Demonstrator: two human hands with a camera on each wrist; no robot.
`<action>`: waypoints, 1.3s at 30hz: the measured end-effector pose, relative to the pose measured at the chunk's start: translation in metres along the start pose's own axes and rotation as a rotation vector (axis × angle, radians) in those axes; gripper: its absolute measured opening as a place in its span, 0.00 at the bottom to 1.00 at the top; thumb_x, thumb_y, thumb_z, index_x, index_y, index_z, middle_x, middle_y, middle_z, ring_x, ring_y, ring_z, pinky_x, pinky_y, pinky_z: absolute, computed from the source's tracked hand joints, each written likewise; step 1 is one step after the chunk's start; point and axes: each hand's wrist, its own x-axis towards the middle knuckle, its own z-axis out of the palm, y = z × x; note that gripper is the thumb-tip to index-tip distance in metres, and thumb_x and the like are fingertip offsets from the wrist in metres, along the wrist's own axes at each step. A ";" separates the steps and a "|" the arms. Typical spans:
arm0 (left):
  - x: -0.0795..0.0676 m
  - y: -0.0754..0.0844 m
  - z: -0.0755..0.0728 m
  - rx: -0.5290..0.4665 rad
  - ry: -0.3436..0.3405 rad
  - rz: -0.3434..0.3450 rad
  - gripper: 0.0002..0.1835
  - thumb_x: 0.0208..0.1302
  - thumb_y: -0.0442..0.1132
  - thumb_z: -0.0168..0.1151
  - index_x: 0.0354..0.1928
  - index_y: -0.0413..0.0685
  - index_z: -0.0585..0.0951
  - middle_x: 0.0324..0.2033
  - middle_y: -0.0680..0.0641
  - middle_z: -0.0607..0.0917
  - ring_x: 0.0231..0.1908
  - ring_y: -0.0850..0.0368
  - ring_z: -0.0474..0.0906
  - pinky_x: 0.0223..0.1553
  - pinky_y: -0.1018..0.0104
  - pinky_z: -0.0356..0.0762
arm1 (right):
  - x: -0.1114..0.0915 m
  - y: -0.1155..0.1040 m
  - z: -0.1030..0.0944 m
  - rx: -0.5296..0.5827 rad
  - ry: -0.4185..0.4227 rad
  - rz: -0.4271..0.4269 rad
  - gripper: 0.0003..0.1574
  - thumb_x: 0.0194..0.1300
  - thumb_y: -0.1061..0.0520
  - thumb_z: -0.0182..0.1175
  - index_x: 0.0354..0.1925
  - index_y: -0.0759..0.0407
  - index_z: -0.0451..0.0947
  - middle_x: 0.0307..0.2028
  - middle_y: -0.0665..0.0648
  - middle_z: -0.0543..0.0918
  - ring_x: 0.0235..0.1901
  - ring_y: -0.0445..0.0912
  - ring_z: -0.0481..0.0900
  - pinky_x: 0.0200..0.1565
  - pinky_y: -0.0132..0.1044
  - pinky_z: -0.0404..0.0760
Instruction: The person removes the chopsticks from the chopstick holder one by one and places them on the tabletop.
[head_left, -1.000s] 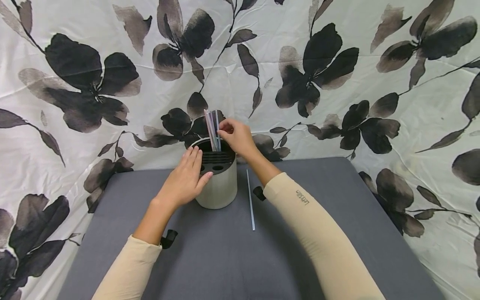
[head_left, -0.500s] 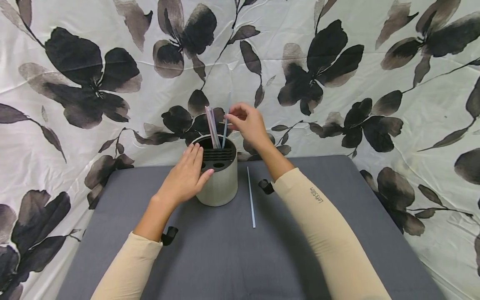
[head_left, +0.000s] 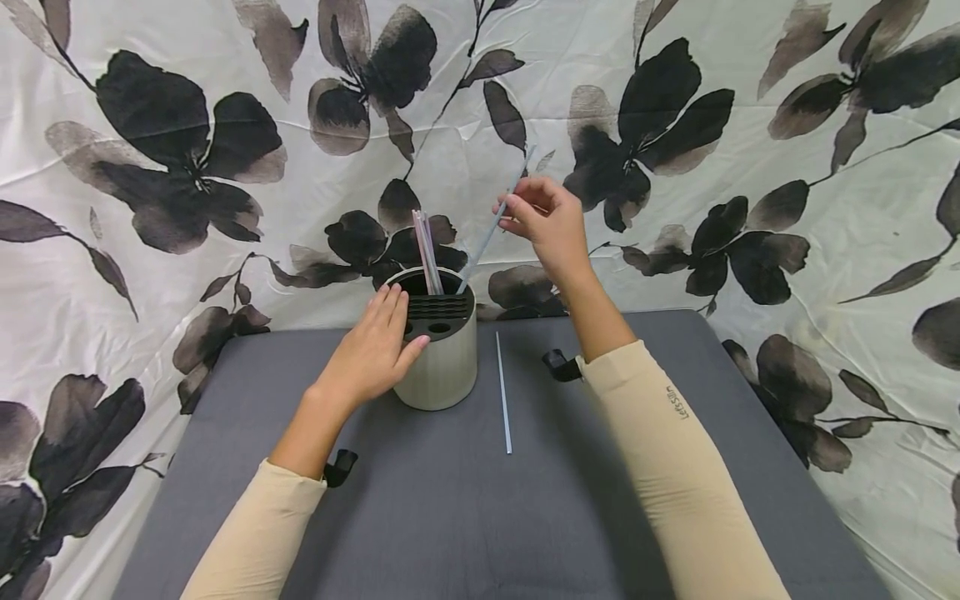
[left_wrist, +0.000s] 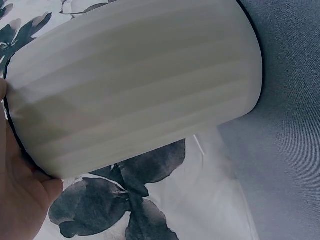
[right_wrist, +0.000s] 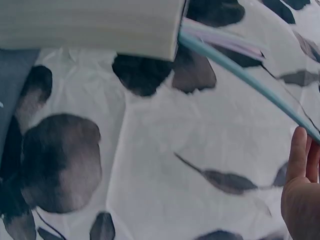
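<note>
A cream round holder (head_left: pixel 442 375) with a black slotted top (head_left: pixel 437 308) stands upright on the table. My left hand (head_left: pixel 371 346) rests on its rim, fingers straight and thumb at the front edge; the holder's ribbed wall (left_wrist: pixel 135 90) fills the left wrist view. Several pink and lilac straws (head_left: pixel 426 250) stand in the holder's back opening. My right hand (head_left: pixel 551 225) pinches a light blue straw (head_left: pixel 487 244) above and to the right. This straw tilts, its lower end at the holder's rim, as the blue straw (right_wrist: pixel 245 75) in the right wrist view also shows.
Another pale blue straw (head_left: pixel 503 400) lies on the grey table (head_left: pixel 420 508), right of the holder. Behind the table hangs a white cloth (head_left: pixel 495 92) with dark flowers. Black wrist straps (head_left: pixel 561 365) show beside both forearms.
My right hand has moved up and to the right, drawing the blue straw mostly out of the holder and tilting it. My left hand has stayed on the rim.
</note>
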 end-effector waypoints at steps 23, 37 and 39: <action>0.001 -0.001 0.000 0.009 -0.007 0.003 0.43 0.82 0.59 0.41 0.80 0.29 0.51 0.81 0.31 0.50 0.82 0.38 0.40 0.83 0.47 0.42 | -0.028 0.047 -0.100 -0.149 0.034 0.168 0.15 0.70 0.62 0.67 0.50 0.70 0.77 0.39 0.55 0.88 0.37 0.42 0.89 0.43 0.34 0.90; -0.006 0.000 -0.002 0.008 -0.015 0.019 0.43 0.82 0.59 0.41 0.79 0.29 0.51 0.80 0.31 0.50 0.82 0.37 0.41 0.82 0.46 0.43 | -0.077 0.110 -0.110 -0.254 -0.037 0.373 0.15 0.73 0.66 0.62 0.52 0.76 0.74 0.33 0.48 0.85 0.32 0.36 0.87 0.42 0.37 0.90; -0.007 -0.001 -0.001 0.009 -0.012 0.020 0.43 0.82 0.59 0.41 0.79 0.29 0.51 0.81 0.31 0.50 0.82 0.37 0.41 0.82 0.46 0.44 | -0.082 0.120 -0.107 -0.278 -0.051 0.392 0.14 0.73 0.66 0.61 0.51 0.76 0.74 0.32 0.47 0.84 0.30 0.36 0.86 0.42 0.38 0.91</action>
